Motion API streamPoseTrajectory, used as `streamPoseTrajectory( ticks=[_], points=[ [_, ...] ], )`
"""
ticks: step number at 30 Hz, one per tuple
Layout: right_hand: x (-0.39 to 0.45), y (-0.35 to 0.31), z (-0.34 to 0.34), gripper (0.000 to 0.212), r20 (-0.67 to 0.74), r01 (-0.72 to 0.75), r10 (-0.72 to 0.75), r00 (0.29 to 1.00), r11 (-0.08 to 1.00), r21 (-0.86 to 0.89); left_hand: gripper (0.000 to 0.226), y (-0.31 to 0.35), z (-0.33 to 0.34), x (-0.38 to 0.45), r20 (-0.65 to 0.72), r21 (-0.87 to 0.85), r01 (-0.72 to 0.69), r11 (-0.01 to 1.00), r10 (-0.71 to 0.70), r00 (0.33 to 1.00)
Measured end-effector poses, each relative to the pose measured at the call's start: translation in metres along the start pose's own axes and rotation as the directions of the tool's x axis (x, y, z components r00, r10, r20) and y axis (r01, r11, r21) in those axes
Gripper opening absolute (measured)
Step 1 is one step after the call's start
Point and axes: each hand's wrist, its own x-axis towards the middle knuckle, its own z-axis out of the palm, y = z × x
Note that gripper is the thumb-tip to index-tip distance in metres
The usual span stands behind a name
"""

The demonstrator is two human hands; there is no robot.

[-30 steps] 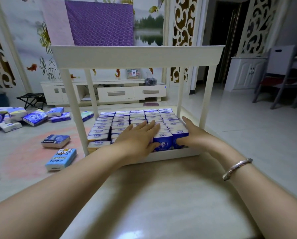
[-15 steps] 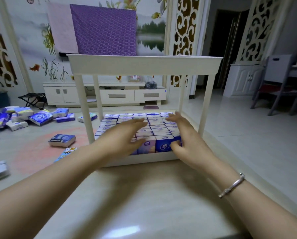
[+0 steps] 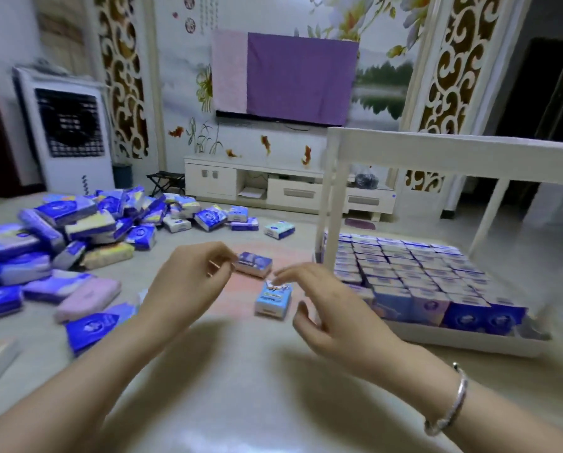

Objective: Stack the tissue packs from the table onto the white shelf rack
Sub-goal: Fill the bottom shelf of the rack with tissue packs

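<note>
We see both hands raised above the counter (image 3: 273, 403), neither holding anything. The left hand (image 3: 188, 286) has its fingers (image 3: 214, 256) loosely curled, close together, just short of a dark blue tissue pack (image 3: 254, 263) lying flat in the counter's middle. The right hand (image 3: 335, 308) hangs with fingers relaxed and spread, its fingertips just above a light blue tissue pack (image 3: 273, 299), though motion blur keeps us from telling whether they touch it. A silver bracelet (image 3: 450, 403) circles the right wrist.

Along the counter's left edge lies a loose heap of tissue packs (image 3: 77, 230), blue, purple and pink, tumbled at all angles and reaching toward the far left corner. At the right side stands the white shelf rack (image 3: 437, 155); its bottom tier is filled with packed rows of tissue packs (image 3: 414, 273) set on edge, tight side by side, while its top board shows only its front edge.

Beyond the counter stand a white air cooler (image 3: 67, 135), a low white cabinet (image 3: 273, 188) and a purple cloth (image 3: 301, 76) draped over a wall screen.
</note>
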Motion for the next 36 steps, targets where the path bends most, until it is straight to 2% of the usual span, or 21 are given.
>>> streamPoseTrajectory(
  ticks=[3, 7, 14, 19, 23, 27, 29, 34, 36],
  points=[
    [0.040, -0.005, 0.043, 0.041, 0.041, -0.037, 0.036, 0.999, 0.999, 0.029, 0.022, -0.040, -0.016, 0.001, -0.067, -0.074, 0.181, 0.981, -0.186, 0.980],
    [0.096, 0.017, 0.086, 0.036, 0.031, -0.225, 0.223, 0.974, 0.967, 0.118, 0.019, -0.064, -0.030, 0.020, -0.107, -0.048, 0.245, 0.968, -0.249, 0.963],
    [0.189, 0.058, 0.125, 0.042, 0.088, -0.376, 0.381, 0.920, 0.924, -0.062, 0.019, -0.105, -0.048, 0.039, -0.187, 0.012, 0.375, 0.927, -0.366, 0.912],
    [0.243, 0.066, 0.168, 0.054, 0.180, -0.299, 0.310, 0.934, 0.950, -0.085, 0.018, -0.138, -0.065, 0.040, -0.277, -0.028, 0.462, 0.886, -0.451, 0.848],
    [0.282, 0.045, 0.196, 0.063, 0.191, -0.149, 0.124, 0.974, 0.981, 0.123, 0.020, -0.152, -0.076, 0.045, -0.376, -0.084, 0.504, 0.860, -0.495, 0.783],
    [0.311, 0.013, 0.216, 0.070, 0.220, -0.047, -0.024, 0.975, 0.948, 0.313, 0.021, -0.160, -0.081, 0.044, -0.421, -0.141, 0.518, 0.844, -0.524, 0.740],
    [0.320, 0.003, 0.223, 0.070, 0.238, -0.025, -0.052, 0.970, 0.950, 0.310, 0.024, -0.163, -0.081, 0.045, -0.431, -0.153, 0.526, 0.837, -0.535, 0.727],
    [0.328, -0.009, 0.243, 0.074, 0.215, -0.090, 0.043, 0.976, 0.973, 0.214, 0.023, -0.161, -0.079, 0.044, -0.417, -0.147, 0.531, 0.835, -0.539, 0.732],
    [0.326, -0.011, 0.246, 0.069, 0.191, -0.077, 0.050, 0.980, 0.988, 0.136, 0.024, -0.159, -0.079, 0.043, -0.409, -0.142, 0.538, 0.831, -0.544, 0.733]
  ],
)
